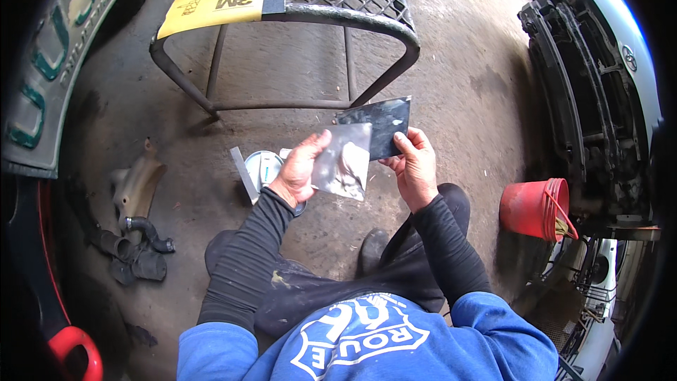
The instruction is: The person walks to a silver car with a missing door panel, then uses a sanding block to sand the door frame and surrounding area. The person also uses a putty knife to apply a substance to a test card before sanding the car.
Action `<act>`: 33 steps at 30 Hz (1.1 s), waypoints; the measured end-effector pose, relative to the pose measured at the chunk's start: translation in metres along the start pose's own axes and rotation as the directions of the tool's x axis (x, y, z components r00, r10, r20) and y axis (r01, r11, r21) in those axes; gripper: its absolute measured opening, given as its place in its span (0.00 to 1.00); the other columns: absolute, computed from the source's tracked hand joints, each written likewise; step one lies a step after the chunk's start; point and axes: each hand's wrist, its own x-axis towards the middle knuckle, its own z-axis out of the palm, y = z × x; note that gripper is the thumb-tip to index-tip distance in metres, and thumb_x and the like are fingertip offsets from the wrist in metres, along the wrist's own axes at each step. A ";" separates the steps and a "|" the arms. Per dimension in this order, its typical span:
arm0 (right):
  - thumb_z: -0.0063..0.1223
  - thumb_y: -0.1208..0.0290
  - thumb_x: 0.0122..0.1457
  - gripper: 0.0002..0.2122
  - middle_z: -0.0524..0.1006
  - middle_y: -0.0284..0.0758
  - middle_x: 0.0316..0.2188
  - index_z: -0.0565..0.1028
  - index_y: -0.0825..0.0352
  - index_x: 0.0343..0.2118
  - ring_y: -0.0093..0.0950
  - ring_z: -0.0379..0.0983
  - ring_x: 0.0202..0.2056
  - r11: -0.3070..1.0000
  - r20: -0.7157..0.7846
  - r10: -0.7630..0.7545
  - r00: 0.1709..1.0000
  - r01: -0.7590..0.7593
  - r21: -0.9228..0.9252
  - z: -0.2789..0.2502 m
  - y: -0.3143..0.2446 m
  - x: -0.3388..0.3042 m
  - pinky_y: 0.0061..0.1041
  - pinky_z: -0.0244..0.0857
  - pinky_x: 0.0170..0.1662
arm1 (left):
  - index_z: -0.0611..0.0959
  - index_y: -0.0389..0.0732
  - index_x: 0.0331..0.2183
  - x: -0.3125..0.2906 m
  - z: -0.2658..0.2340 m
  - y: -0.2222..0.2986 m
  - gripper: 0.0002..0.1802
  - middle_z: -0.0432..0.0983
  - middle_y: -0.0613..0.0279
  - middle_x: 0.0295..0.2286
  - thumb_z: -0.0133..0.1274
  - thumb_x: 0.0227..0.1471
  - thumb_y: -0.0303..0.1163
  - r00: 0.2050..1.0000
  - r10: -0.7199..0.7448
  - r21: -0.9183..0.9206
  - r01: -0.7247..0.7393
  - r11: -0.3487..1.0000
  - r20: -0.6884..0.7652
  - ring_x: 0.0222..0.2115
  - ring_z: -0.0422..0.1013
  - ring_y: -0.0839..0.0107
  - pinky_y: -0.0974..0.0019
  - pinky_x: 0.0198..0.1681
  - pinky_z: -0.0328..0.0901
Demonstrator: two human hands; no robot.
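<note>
Fingers (321, 141) of the left hand (295, 171) clasp a grey sheet (331, 174) bearing pale paste (355, 161); the right hand (417, 171) pinches a dark plate (384, 116) (faintly smeared); spreading seemingly remains.

I observe a thin grey sheet (330, 164) bearing a pale patch (355, 162), held aloft, overlapping in view a dark rectangular sheet (386, 125) with whitish marks.

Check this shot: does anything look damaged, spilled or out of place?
The white car at right looks stripped in front, its dark frame exposed. Dark parts lie loose on the floor at left. The black plate in the right hand bears pale marks. No spill stands out.
</note>
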 end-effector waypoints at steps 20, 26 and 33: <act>0.55 0.73 0.65 0.10 0.78 0.24 0.31 0.80 0.66 0.47 0.12 0.68 0.28 0.681 0.133 -0.346 0.929 0.347 -0.645 0.004 -0.093 0.020 0.14 0.63 0.30 | 0.77 0.35 0.51 -0.011 0.014 0.004 0.17 0.79 0.60 0.45 0.49 0.65 0.34 0.994 0.072 0.140 -0.082 0.987 0.077 0.44 0.76 0.72 0.67 0.50 0.71; 0.61 0.68 0.61 0.15 0.80 0.28 0.35 0.77 0.68 0.50 0.15 0.73 0.33 0.829 0.146 -0.131 0.981 0.189 -0.526 0.007 -0.070 0.016 0.16 0.66 0.33 | 0.74 0.35 0.53 -0.013 0.013 0.002 0.18 0.78 0.56 0.47 0.47 0.66 0.34 0.988 0.093 0.138 -0.111 0.984 0.126 0.46 0.76 0.67 0.62 0.52 0.71; 0.59 0.67 0.63 0.07 0.75 0.24 0.24 0.78 0.65 0.34 0.13 0.69 0.22 0.888 0.111 -0.125 0.986 0.161 -0.430 0.003 -0.066 0.020 0.13 0.61 0.24 | 0.76 0.34 0.51 -0.021 0.018 0.001 0.16 0.79 0.61 0.44 0.50 0.64 0.32 0.988 0.064 0.204 -0.093 0.975 0.142 0.43 0.76 0.75 0.69 0.49 0.70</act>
